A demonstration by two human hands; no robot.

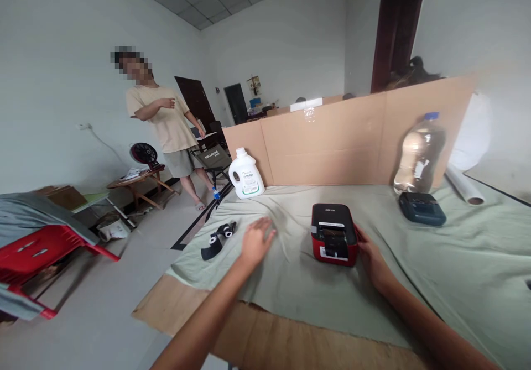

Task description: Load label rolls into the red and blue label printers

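Observation:
A red and black label printer sits upright on the green cloth in front of me, with a strip of black ribbon at its front slot. My right hand rests along the printer's right side, its fingers stretched out against the casing and partly hidden. Nothing is in my left hand, which is held over the cloth to the left of the printer with its fingers apart. Further left lie small rolls of black ribbon, partly unwound.
Behind are a white jug and an upright cardboard sheet. On the right stand a large clear bottle, a dark blue device and a white roll. A person stands at the left beyond the table.

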